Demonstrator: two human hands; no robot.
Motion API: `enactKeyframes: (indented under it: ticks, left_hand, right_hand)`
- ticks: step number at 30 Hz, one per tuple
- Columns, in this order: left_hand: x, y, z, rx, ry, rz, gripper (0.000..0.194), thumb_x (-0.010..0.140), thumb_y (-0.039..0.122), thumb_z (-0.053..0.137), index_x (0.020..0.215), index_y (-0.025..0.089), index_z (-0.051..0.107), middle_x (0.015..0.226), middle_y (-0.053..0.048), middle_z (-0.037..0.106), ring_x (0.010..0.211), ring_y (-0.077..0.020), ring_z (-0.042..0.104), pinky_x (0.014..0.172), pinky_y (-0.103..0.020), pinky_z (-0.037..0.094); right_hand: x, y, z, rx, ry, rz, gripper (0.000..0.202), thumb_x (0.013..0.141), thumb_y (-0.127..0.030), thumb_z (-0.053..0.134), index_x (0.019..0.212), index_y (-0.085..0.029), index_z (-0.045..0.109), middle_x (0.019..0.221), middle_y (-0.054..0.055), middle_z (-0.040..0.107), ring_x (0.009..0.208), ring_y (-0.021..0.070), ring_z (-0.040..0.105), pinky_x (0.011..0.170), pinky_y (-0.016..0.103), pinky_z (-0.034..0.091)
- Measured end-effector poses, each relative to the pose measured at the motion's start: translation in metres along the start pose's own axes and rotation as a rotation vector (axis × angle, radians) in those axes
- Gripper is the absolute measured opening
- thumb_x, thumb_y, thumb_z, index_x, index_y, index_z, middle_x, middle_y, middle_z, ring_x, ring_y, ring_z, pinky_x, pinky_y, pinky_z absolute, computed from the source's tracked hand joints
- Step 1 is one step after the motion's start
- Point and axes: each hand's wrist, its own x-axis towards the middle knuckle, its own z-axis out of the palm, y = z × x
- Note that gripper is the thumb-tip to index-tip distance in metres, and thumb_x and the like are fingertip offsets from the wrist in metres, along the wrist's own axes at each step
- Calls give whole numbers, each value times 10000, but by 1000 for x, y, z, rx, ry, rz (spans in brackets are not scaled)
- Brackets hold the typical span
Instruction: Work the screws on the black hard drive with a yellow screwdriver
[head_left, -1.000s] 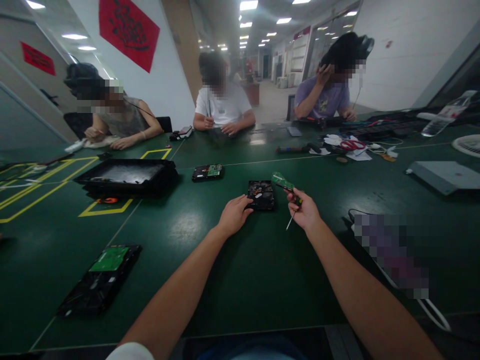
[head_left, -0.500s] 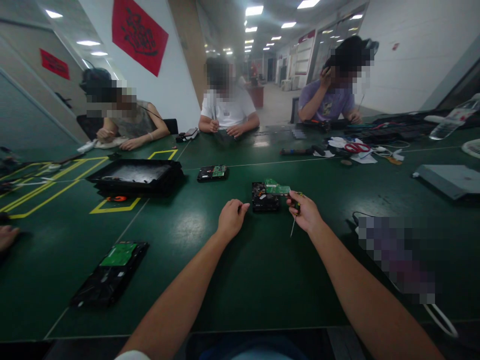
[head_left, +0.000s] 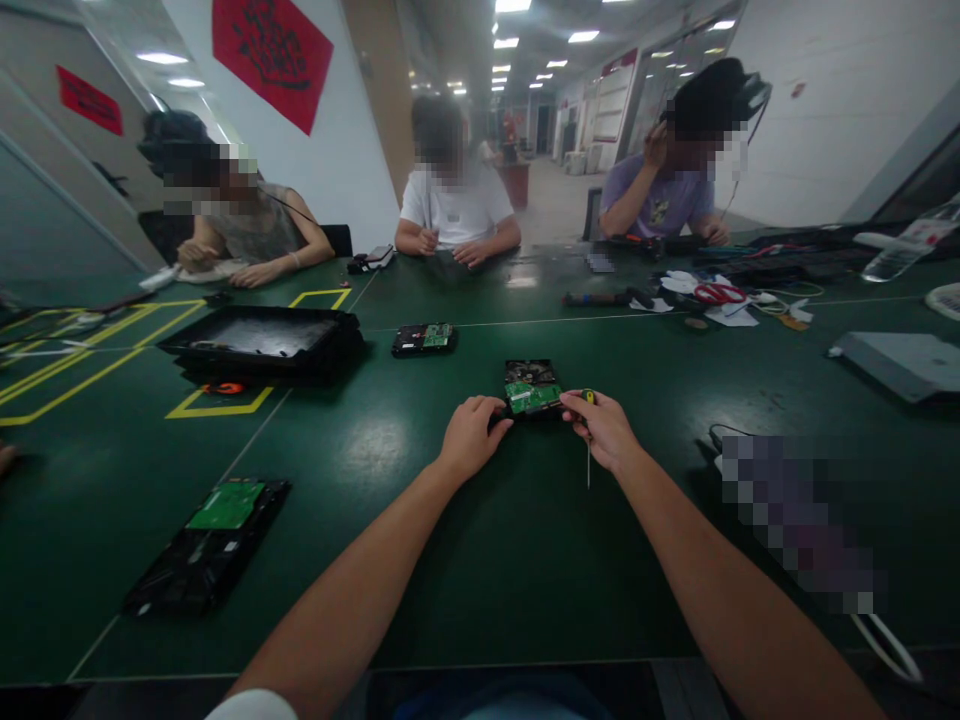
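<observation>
From my head, the camera faces forward and down across the desk [head_left: 510, 560]. My hands [head_left: 472, 437] show mid-view, fairly near.

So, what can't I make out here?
Head view: screwdriver, its handle partly covered by the right grip.
Head view: hard drive, partly hidden under the green board.
Head view: lettering on that board, too small.
Head view: bottle, one end cut off by the right edge.
</observation>
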Motion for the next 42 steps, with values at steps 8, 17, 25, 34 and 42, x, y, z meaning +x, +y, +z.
enactKeyframes:
  ticks: [8, 17, 25, 34, 42]
  left_hand:
    - [1, 0, 1, 25, -18, -3, 218, 953, 324, 656, 1143, 217, 664, 1058, -68, 721, 1054, -257, 640, 949, -423, 503]
    - [3, -8, 1, 60, 39, -76, 116, 953, 267, 640, 1051, 218, 677, 1058, -77, 698, 1039, -252, 639, 927, -410, 512]
    - [3, -6, 0, 72, 28, -55, 247, 998, 388, 598, 868, 193, 677, 944, -78, 689, 953, -233, 636, 878, -379, 498]
    - [3, -6, 1, 32, 12, -33, 149, 975, 336, 634, 950, 198, 682, 1007, -66, 699, 1000, -233, 629, 909, -375, 499]
    - [1, -3, -1, 20, 9, 3, 227, 987, 276, 575, 1156, 213, 713, 1047, -76, 703, 1020, -226, 641, 913, -360, 514]
  right_hand:
    - [0, 2, -1, -43, -17, -9, 230, 736, -198, 882, 908, -168, 732, 792, 55, 738, 602, 114, 668, 333, 118, 362]
    - [4, 4, -5, -33, -2, -21, 210, 748, -225, 877, 896, -184, 734, 803, 39, 729, 627, 111, 657, 339, 122, 367]
    - [2, 2, -2, -44, 3, -7, 247, 739, -225, 878, 913, -166, 714, 769, 36, 721, 618, 106, 660, 354, 128, 338]
    - [1, 1, -1, -89, -30, 2, 269, 749, -243, 872, 945, -161, 707, 797, 49, 732, 625, 111, 670, 372, 143, 335]
    - [1, 2, -3, -117, -34, 12, 234, 785, -225, 843, 971, -164, 715, 824, 65, 745, 656, 128, 688, 376, 145, 348]
